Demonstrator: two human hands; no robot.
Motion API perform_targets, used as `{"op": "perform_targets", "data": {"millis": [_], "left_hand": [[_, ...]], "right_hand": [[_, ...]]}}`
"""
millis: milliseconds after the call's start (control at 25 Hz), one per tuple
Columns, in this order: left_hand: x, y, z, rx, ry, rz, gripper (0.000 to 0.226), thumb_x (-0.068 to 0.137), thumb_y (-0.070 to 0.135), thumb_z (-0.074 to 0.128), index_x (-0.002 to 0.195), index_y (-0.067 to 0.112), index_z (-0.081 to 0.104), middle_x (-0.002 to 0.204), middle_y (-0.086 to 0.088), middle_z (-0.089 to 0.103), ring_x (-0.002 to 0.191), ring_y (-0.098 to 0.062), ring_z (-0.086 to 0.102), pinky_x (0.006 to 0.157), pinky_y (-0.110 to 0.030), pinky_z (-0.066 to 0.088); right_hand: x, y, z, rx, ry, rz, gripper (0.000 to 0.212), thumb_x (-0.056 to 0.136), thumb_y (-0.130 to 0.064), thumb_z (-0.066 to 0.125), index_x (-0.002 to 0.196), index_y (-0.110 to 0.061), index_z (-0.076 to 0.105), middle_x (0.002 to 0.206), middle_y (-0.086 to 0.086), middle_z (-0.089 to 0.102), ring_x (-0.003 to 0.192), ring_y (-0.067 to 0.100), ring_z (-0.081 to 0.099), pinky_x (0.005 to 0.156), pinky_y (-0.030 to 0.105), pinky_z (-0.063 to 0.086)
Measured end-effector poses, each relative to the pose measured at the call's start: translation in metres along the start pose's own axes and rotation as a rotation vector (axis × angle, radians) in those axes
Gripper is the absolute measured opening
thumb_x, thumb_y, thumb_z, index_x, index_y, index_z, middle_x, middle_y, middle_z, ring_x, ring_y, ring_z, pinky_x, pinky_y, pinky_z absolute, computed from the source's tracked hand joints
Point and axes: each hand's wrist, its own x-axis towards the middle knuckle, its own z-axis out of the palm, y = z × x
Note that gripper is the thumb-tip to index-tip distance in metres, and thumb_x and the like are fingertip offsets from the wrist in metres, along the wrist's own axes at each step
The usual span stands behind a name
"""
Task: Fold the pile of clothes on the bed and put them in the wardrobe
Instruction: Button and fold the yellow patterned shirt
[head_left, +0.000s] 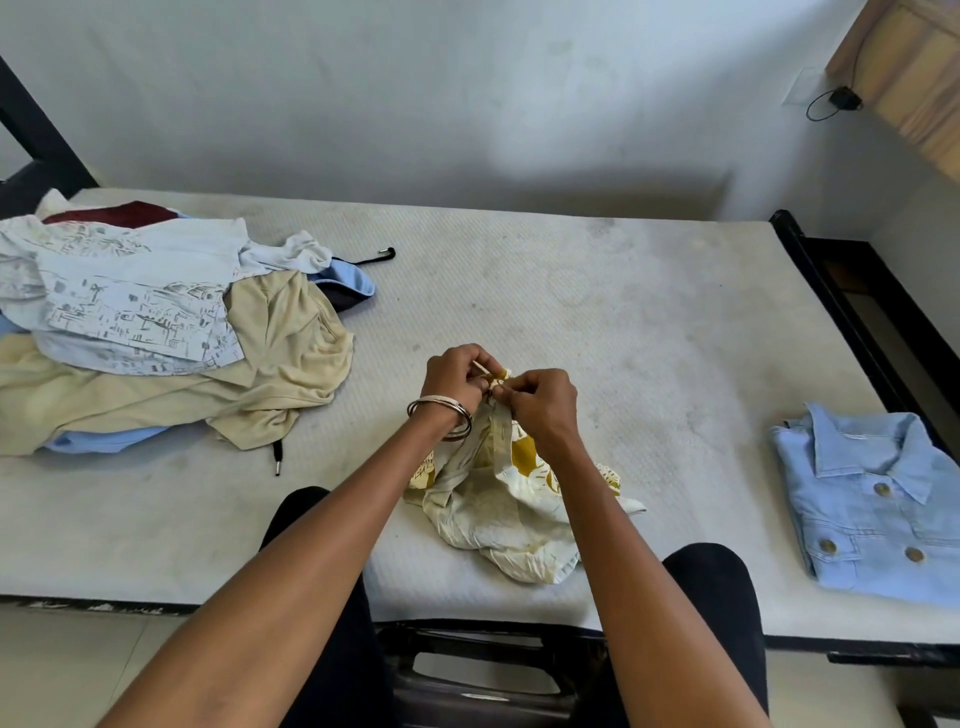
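A crumpled cream shirt with mustard print (498, 514) lies on the bed near its front edge. My left hand (454, 376), with bangles at the wrist, and my right hand (543, 402) meet at the shirt's raised top edge. Both pinch the fabric there, close together, lifting it off the mattress. A pile of unfolded clothes (156, 327) sits at the left of the bed: a beige garment, a pale printed shirt, blue and maroon pieces. A folded light-blue buttoned shirt (878, 504) lies at the bed's right edge.
The white mattress (597, 312) reaches back to a pale wall. A black bed frame (852, 312) runs along the right side. A wooden cabinet corner (914, 73) shows at top right. My dark-trousered knees press against the bed's front edge.
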Motion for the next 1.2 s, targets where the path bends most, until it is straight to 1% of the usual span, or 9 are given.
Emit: {"op": "perform_targets", "data": {"millis": [160, 400, 520, 640, 760, 840, 1000, 1120, 1200], "left_hand": [[0.009, 0.007, 0.000, -0.067, 0.037, -0.032, 0.019, 0.082, -0.002, 0.068, 0.088, 0.016, 0.069, 0.077, -0.008, 0.073, 0.071, -0.016, 0.068, 0.062, -0.019, 0.051], [0.021, 0.025, 0.000, -0.005, 0.187, 0.075, 0.022, 0.079, -0.005, 0.063, 0.086, 0.015, 0.065, 0.070, 0.002, 0.065, 0.064, -0.011, 0.063, 0.058, -0.019, 0.048], [0.028, 0.033, -0.004, 0.121, 0.115, 0.157, 0.029, 0.078, -0.008, 0.055, 0.094, 0.015, 0.061, 0.068, -0.001, 0.061, 0.061, -0.013, 0.057, 0.058, -0.023, 0.044], [0.031, 0.036, -0.009, 0.305, 0.020, 0.324, 0.036, 0.079, -0.008, 0.053, 0.107, 0.015, 0.057, 0.074, -0.008, 0.064, 0.068, -0.024, 0.062, 0.063, -0.036, 0.051], [0.032, 0.032, -0.005, 0.431, -0.017, 0.387, 0.042, 0.081, -0.005, 0.055, 0.116, 0.019, 0.053, 0.080, -0.009, 0.067, 0.075, -0.027, 0.064, 0.067, -0.041, 0.054], [0.031, 0.030, 0.000, 0.436, -0.030, 0.362, 0.043, 0.084, 0.000, 0.059, 0.120, 0.022, 0.051, 0.082, -0.010, 0.066, 0.076, -0.027, 0.064, 0.070, -0.042, 0.056], [0.026, 0.028, 0.004, 0.237, 0.012, 0.230, 0.043, 0.079, 0.007, 0.073, 0.117, 0.021, 0.058, 0.081, -0.006, 0.069, 0.077, -0.018, 0.065, 0.071, -0.026, 0.049], [0.022, 0.027, 0.009, 0.013, 0.119, 0.087, 0.042, 0.070, 0.008, 0.080, 0.105, 0.022, 0.061, 0.071, 0.001, 0.068, 0.070, -0.011, 0.066, 0.069, -0.023, 0.050], [0.018, 0.028, 0.014, -0.094, 0.163, 0.018, 0.040, 0.068, 0.006, 0.082, 0.099, 0.022, 0.062, 0.069, 0.002, 0.068, 0.068, -0.010, 0.067, 0.065, -0.021, 0.052]], "right_hand": [[0.001, -0.011, -0.002, -0.137, 0.073, -0.163, 0.005, 0.086, -0.004, 0.067, 0.081, -0.004, 0.068, 0.076, 0.003, 0.067, 0.072, 0.013, 0.061, 0.058, 0.021, 0.046], [0.015, -0.034, -0.005, -0.166, 0.123, -0.199, 0.006, 0.084, -0.005, 0.063, 0.081, -0.001, 0.067, 0.074, 0.002, 0.061, 0.074, 0.016, 0.058, 0.059, 0.023, 0.042], [0.021, -0.039, -0.012, -0.286, 0.058, -0.321, 0.005, 0.084, -0.006, 0.063, 0.084, -0.001, 0.063, 0.071, 0.000, 0.059, 0.066, 0.013, 0.053, 0.057, 0.021, 0.040], [0.027, -0.037, -0.017, -0.316, 0.054, -0.311, 0.005, 0.083, -0.006, 0.065, 0.085, -0.001, 0.064, 0.074, 0.007, 0.064, 0.066, 0.018, 0.057, 0.058, 0.029, 0.045], [0.032, -0.036, -0.021, -0.185, 0.005, -0.179, 0.002, 0.081, -0.002, 0.070, 0.081, -0.002, 0.072, 0.074, 0.011, 0.070, 0.073, 0.025, 0.069, 0.069, 0.039, 0.060], [0.034, -0.034, -0.028, -0.207, -0.058, -0.155, 0.005, 0.082, 0.000, 0.068, 0.082, 0.001, 0.073, 0.075, 0.016, 0.071, 0.074, 0.029, 0.072, 0.072, 0.045, 0.061], [0.034, -0.031, -0.034, -0.202, -0.128, -0.057, 0.012, 0.090, -0.002, 0.062, 0.083, 0.004, 0.070, 0.080, 0.019, 0.070, 0.074, 0.031, 0.070, 0.069, 0.041, 0.061], [0.031, -0.026, -0.025, -0.388, -0.098, -0.048, 0.025, 0.094, -0.009, 0.052, 0.073, 0.005, 0.057, 0.070, 0.014, 0.054, 0.065, 0.026, 0.051, 0.056, 0.033, 0.041], [0.031, -0.023, -0.020, -0.402, -0.045, -0.002, 0.023, 0.091, -0.010, 0.048, 0.072, 0.002, 0.051, 0.071, 0.014, 0.054, 0.066, 0.026, 0.052, 0.055, 0.032, 0.040]]}}
